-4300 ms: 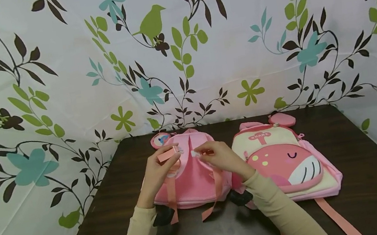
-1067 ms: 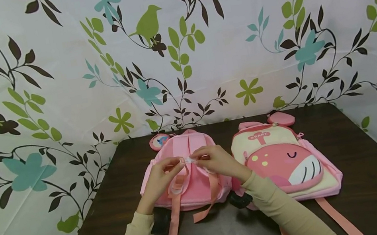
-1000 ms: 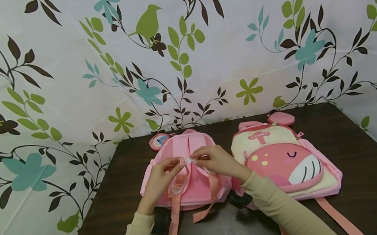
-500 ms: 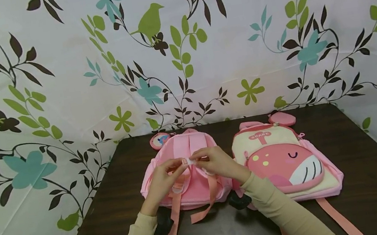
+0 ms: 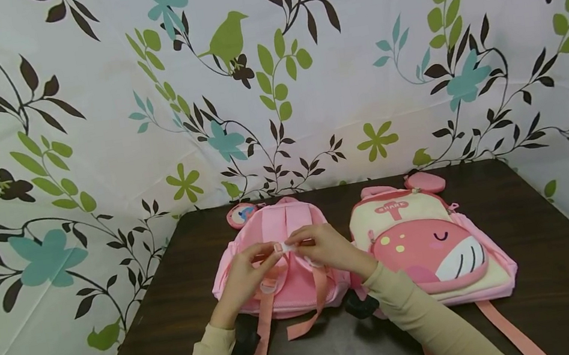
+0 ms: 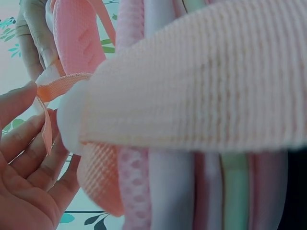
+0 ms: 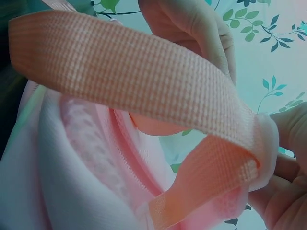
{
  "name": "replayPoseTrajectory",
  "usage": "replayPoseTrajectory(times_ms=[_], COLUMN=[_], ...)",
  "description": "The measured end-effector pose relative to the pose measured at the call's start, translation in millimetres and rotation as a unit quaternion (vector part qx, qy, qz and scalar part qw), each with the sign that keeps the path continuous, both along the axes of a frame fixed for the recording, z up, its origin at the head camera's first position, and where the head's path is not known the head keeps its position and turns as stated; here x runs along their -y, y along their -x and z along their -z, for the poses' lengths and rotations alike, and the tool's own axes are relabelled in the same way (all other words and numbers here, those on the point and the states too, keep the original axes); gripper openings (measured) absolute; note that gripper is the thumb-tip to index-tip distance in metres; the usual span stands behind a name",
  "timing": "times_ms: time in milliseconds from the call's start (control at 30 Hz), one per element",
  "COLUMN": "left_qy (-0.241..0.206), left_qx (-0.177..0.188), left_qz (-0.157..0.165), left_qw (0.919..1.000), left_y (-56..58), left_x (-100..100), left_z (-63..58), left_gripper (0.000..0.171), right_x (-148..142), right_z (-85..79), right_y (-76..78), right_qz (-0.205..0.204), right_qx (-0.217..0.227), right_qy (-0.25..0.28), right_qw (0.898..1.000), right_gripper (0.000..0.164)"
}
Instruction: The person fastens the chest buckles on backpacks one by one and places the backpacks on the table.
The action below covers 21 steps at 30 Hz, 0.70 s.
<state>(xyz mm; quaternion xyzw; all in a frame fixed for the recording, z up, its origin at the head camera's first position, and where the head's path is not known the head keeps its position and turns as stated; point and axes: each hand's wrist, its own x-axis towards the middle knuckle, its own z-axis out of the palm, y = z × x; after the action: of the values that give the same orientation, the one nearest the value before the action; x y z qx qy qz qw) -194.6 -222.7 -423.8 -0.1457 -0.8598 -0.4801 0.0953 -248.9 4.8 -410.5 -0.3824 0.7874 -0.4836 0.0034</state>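
A pink backpack [image 5: 264,229] lies with its shoulder straps facing up. Over its middle, both hands meet at a small white plastic buckle [image 5: 286,247]. My left hand [image 5: 244,275] pinches the buckle's left part, where salmon webbing shows. The right hand [image 5: 330,250] pinches its right part with thumb and fingers. The fingers partly cover the buckle, so whether its halves are locked cannot be told. In the left wrist view, salmon webbing [image 6: 62,86] runs to the pinch point. In the right wrist view, a wide webbing strap [image 7: 134,72] loops through a white slider [image 7: 266,151] near the fingers.
To the right lies a second backpack [image 5: 377,213], cream and pink with a whale face. Small round pouches [image 5: 242,214] sit at the bags' tops. Loose strap ends [image 5: 262,344] trail on the dark table [image 5: 162,316]. A patterned cloth [image 5: 305,89] hangs behind.
About four seconds ago the hands were apart, the left with a folded salmon strap end, the right with a white piece. They have since come together; over the last second they barely shift.
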Motion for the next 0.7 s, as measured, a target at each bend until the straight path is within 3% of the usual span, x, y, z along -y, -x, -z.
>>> replayPoseTrajectory(times_ms=[300,700], left_qy=[0.025,0.09], left_qx=[0.003,-0.022], left_qz=[0.003,0.004], left_qw=[0.9997,0.9957], left_y=[-4.3,-12.9], left_x=[6,18], left_z=[0.8,16.6], left_gripper=[0.028,0.019], right_x=[3,12], right_z=[2.1,19.9], right_y=[-3.6,-8.4], right_qz=[-0.013,-0.034], right_qx=[-0.023,-0.034], right_qy=[-0.02,-0.072], right_qw=[0.999,0.996], right_gripper=[0.021,0.02])
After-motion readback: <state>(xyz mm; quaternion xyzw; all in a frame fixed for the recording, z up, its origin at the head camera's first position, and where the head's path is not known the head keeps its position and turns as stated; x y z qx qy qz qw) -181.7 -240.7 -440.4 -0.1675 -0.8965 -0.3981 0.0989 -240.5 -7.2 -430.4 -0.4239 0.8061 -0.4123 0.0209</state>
